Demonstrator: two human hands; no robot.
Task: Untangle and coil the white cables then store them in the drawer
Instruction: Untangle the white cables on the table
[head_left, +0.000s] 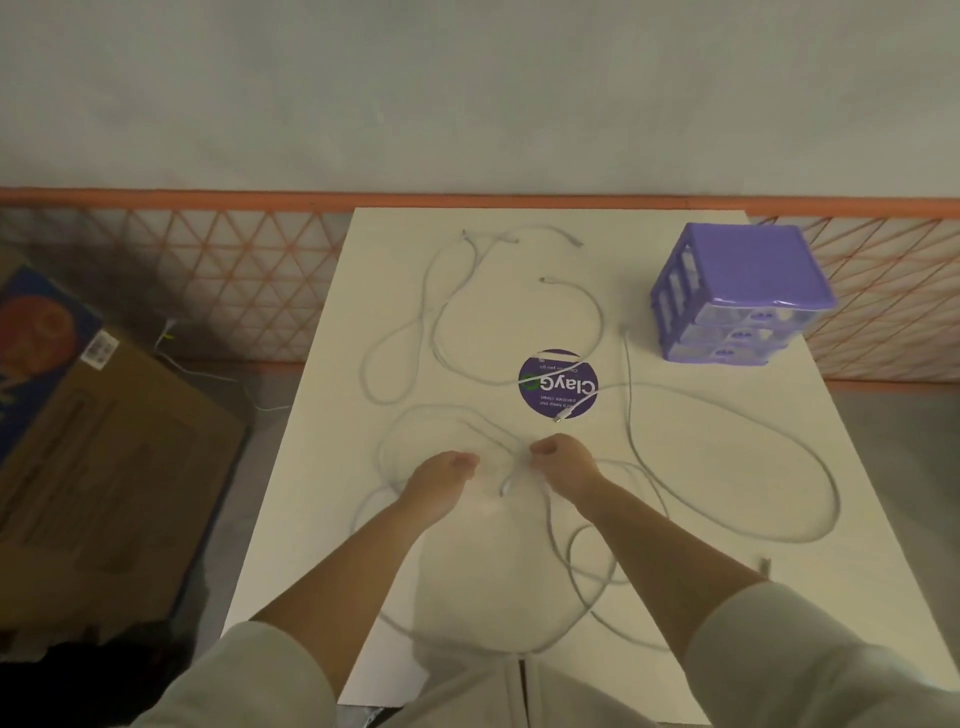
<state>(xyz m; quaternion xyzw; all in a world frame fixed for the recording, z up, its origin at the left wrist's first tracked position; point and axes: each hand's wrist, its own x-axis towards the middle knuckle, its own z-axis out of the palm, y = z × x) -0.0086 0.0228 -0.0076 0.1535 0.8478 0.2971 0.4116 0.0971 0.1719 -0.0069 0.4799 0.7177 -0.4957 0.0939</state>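
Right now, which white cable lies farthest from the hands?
The white cable looping at the table's far left edge, plug ends near the back; the other cables run close by or under the left hand and right hand.

Pale grey-white sleeves (270, 670) pushed up; forearms bare; no rings visible

We cannot tell whether the left hand (441, 480) holds any cable: its fingers curl away from us. The right hand (561, 457) blurs where it meets the cables (519, 475), so the grip is unclear. The forearms hide several loops. The drawers (737, 296) show too small to tell shut from ajar. The box (93, 441) is cut off at the left.
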